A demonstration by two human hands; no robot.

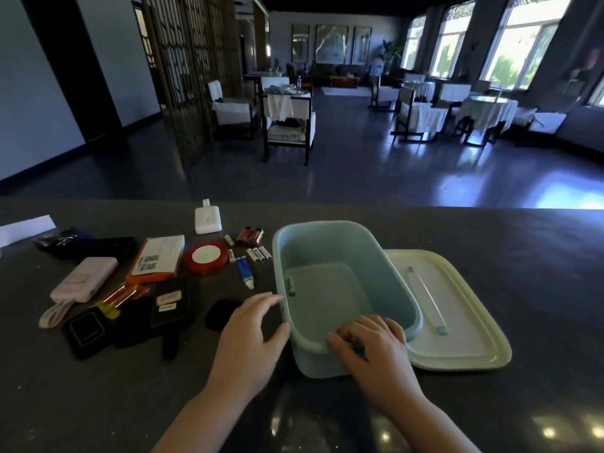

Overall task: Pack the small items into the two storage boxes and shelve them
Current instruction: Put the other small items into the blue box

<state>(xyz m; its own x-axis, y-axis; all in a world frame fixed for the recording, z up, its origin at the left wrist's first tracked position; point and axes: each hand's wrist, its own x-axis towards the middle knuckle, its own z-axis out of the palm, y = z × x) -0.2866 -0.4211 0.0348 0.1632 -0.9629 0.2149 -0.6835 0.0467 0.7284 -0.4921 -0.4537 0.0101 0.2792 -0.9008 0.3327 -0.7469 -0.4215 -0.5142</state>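
One white battery (291, 287) lies in my open light-blue plastic box (346, 256), its long axis running away from me like the box's, while my relaxed left hand (250, 335) touches the box's side and my right hand (371, 341) curls over its near rim.

One blue box (346, 256), one cream lid (457, 322), two hands, one red ribbon roll (205, 257).
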